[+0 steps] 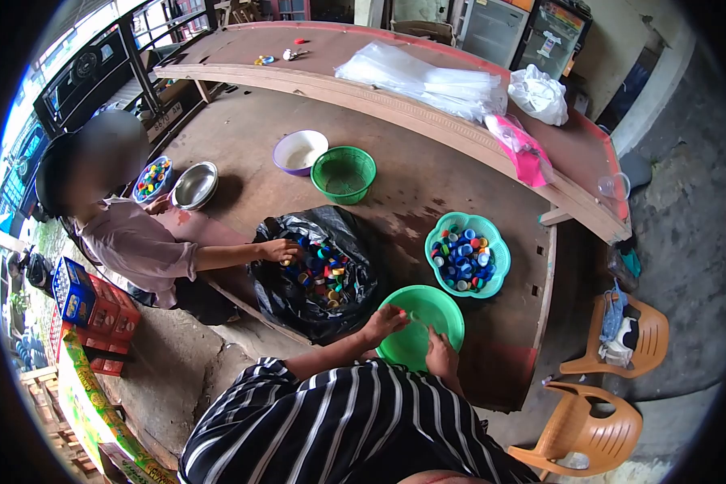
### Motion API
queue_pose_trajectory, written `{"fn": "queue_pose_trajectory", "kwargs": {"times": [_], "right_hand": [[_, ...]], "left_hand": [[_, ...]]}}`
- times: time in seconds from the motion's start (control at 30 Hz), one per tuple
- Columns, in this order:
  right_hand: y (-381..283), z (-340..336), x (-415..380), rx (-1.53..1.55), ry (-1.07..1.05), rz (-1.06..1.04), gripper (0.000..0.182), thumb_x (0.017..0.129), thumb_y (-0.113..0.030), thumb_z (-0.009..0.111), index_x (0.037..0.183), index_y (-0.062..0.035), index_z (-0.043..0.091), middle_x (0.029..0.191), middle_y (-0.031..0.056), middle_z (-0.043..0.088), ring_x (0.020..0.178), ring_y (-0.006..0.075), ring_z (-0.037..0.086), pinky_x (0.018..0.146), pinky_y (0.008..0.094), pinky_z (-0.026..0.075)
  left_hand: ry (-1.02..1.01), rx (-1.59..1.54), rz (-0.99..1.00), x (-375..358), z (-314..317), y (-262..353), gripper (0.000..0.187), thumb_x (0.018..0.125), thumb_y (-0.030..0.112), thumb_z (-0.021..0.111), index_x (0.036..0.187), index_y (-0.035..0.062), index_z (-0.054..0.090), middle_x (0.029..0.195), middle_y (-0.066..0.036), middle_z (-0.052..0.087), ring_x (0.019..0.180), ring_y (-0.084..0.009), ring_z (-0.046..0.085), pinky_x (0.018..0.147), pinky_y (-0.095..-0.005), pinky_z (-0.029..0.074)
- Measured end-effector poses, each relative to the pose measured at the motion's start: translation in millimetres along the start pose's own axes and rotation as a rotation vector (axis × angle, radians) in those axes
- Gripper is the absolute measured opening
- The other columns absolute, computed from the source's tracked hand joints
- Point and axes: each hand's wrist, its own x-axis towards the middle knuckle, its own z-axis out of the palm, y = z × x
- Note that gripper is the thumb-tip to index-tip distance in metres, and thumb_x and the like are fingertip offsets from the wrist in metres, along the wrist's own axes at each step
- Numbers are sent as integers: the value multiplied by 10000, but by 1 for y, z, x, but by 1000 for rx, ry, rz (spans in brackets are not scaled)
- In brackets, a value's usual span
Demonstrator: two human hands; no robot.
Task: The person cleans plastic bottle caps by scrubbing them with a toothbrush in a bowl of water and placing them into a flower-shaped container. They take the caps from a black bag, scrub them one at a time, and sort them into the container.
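Two hands stand apart at the green basin (446, 312): your left hand (385, 323) pinches a red piece (402, 314), apparently a cap; your right hand (441, 355) seems closed on a thin item (420, 322), too small to identify. Caution: if the thin item slips, it could strike your left hand. A loose pinch could drop the red piece. Leaning on the basin, near the table (496, 332) edge, could tip it. Obstructions: the black bag (273, 300), with a co-worker's hand (282, 251) at its caps (331, 278), limits your left; the bowl (502, 246) stands beyond, right.
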Motion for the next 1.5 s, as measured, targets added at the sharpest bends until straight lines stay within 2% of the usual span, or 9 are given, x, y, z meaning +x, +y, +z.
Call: {"fn": "queue_pose_trajectory", "kwargs": {"times": [0.13, 0.3, 0.37, 0.67, 0.73, 0.9, 1.23, 1.37, 1.5], "right_hand": [[7, 3, -10, 222, 47, -250, 461, 898, -169, 488, 1354, -148, 420, 1012, 159, 549, 837, 367, 596, 687, 455, 485], [16, 3, -10, 144, 44, -30, 492, 873, -135, 522, 1356, -156, 427, 972, 170, 556, 863, 359, 583, 714, 438, 473], [22, 13, -8, 282, 83, -278, 479, 892, -172, 506, 1360, -137, 410, 980, 169, 549, 838, 356, 594, 682, 449, 485], [22, 9, -6, 309, 127, -258, 475, 887, -132, 514, 1352, -125, 417, 961, 147, 555, 808, 349, 598, 654, 442, 489], [22, -3, -7, 139, 127, -60, 467, 891, -130, 507, 1350, -127, 421, 955, 147, 553, 804, 351, 594, 659, 434, 488], [13, -13, -12, 311, 189, -251, 493, 875, -104, 513, 1355, -169, 425, 933, 138, 548, 789, 356, 590, 650, 425, 482], [35, -16, -13, 50, 50, -59, 445, 865, -124, 526, 1307, -148, 483, 1021, 159, 568, 881, 376, 582, 738, 455, 472], [38, -25, -9, 144, 224, -120, 438, 871, -129, 523, 1307, -123, 480, 1020, 179, 573, 877, 367, 595, 730, 450, 482], [28, -37, -9, 154, 164, 3, 402, 884, -111, 509, 1285, -140, 509, 990, 180, 567, 912, 372, 567, 763, 442, 459]], "left_hand": [[18, -97, 23, 0, 0, -2, 266, 935, 148, 543, 1148, 4, 475, 1057, -92, 574, 1010, -176, 573, 891, -302, 484], [-24, -49, -63, -12, 15, 16, 283, 946, 184, 527, 1153, 0, 469, 1105, -93, 553, 1073, -177, 544, 970, -314, 444], [-24, -44, -83, -12, 16, 19, 294, 946, 192, 528, 1157, -3, 463, 1102, -97, 547, 1068, -181, 546, 978, -313, 440], [-41, -85, -107, -8, 20, 24, 271, 938, 180, 542, 1129, -4, 485, 1043, -111, 580, 996, -196, 587, 920, -306, 475], [-41, -55, -107, -4, 20, 21, 267, 935, 174, 549, 1125, -7, 500, 1033, -113, 584, 984, -200, 593, 909, -305, 481], [-40, 628, 39, 0, 10, 19, 370, 833, 144, 669, 1127, -41, 543, 971, -93, 646, 885, -154, 631, 832, -277, 511], [34, 845, 333, 8, 31, 39, 319, 733, 149, 707, 993, -13, 616, 878, -123, 682, 800, -184, 671, 756, -293, 530], [70, 873, 562, 29, 74, 83, 297, 724, 106, 662, 1008, 28, 625, 878, -191, 655, 842, -338, 649, 744, -379, 522], [-46, 892, 887, 51, 110, 119, 547, 739, 96, 714, 1240, 42, 502, 1273, -216, 513, 1177, -359, 502, 972, -403, 431]]}}
